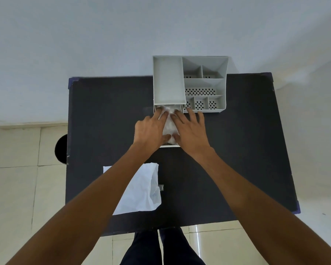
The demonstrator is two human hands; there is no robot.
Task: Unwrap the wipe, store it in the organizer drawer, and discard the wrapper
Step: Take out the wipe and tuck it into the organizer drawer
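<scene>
A grey desk organizer stands at the far middle of the black table. Its drawer is pulled out toward me. A crumpled white wipe lies in the drawer. My left hand and my right hand both press flat on the wipe, fingers spread, one on each side of it. The hands cover most of the drawer. The empty white wrapper lies flat on the table near me, partly under my left forearm.
The organizer's right half has several open compartments with perforated floors. A round black bin sits on the tiled floor beside the table's left edge. A pale wall stands behind the table. My legs show below the table's near edge.
</scene>
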